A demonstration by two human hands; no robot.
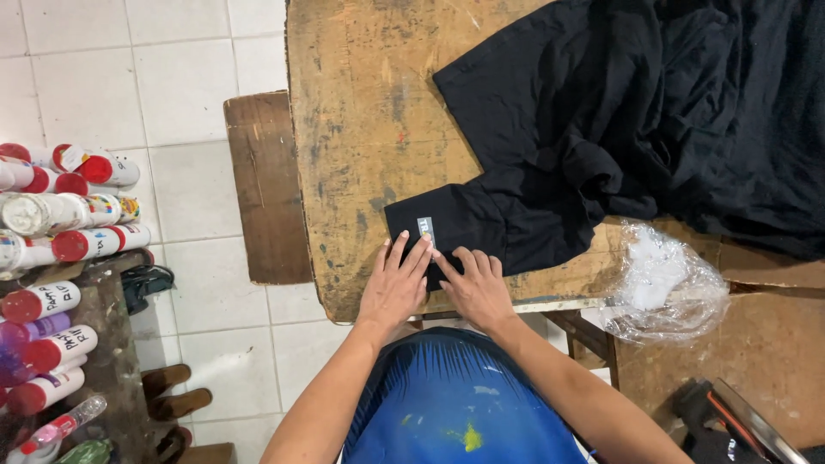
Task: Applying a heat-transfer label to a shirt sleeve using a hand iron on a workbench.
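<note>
Both hands lie flat with fingers spread on the sleeve end of the black garment (601, 120), gripping nothing: the left hand (397, 288) beside a small pale label (426, 230), the right hand (477, 288) just right of it. It looks like the label is being pressed in place; the next move would call for steady, even pressure. The garment sprawls across the worn wooden table (361, 112). Right of the garment sits a crumpled clear plastic bag (666, 283), contents unclear. Well left of the table, red-capped white bottles (64, 245) crowd together.

A small pale rectangular label (425, 230) lies on black cloth at center; a crumpled clear plastic bag (663, 282) sits at four o'clock; white, red-capped labelled bottles (60, 245) crowd nine o'clock.
</note>
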